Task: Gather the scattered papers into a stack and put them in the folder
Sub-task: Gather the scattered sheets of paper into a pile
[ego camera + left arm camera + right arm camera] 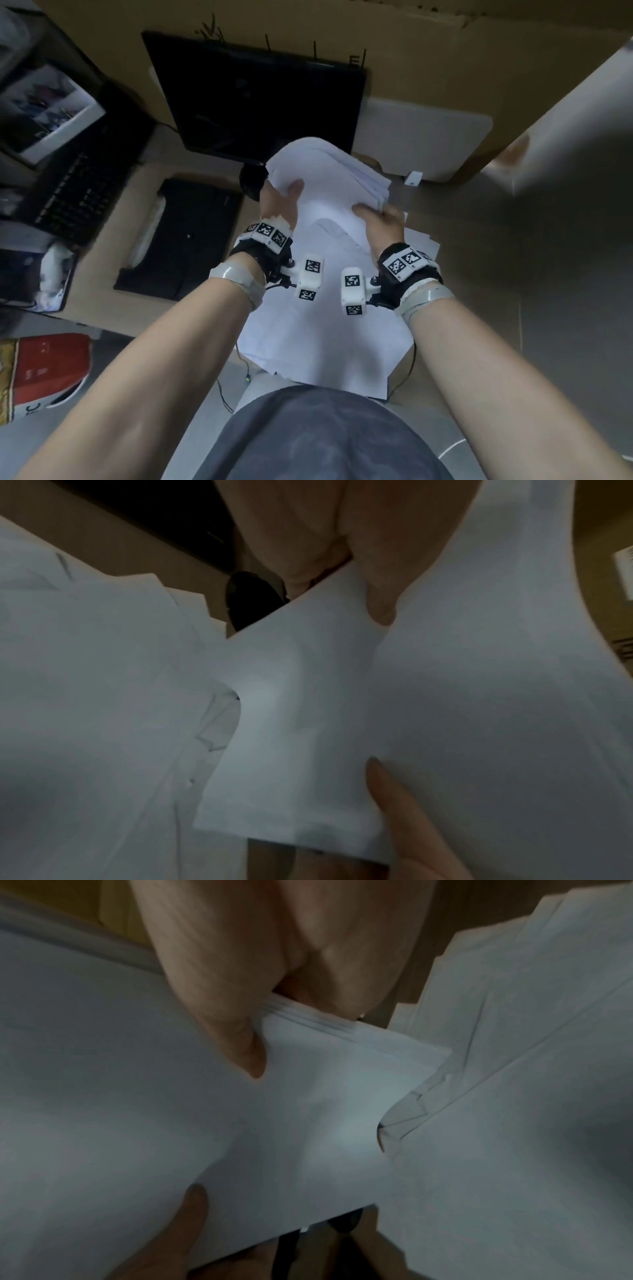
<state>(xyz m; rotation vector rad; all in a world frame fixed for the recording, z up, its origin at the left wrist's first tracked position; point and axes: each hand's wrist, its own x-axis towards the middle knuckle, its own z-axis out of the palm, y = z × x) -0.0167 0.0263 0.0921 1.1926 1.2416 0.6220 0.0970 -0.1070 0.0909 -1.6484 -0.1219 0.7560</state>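
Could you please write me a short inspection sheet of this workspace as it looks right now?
Surface: brown desk, partly covered by loose sheets.
Job's things: paper bundle lifted, edges uneven; folder not identified for certain.
Clutter: black pad, keyboard, monitor, red box.
Hands: left hand and right hand grip the bundle on opposite sides.
Cables: thin wire hanging at the desk's near edge.
Surroundings: cardboard panel behind the monitor.

Loose white papers [325, 329] lie on the grey floor [531, 274].
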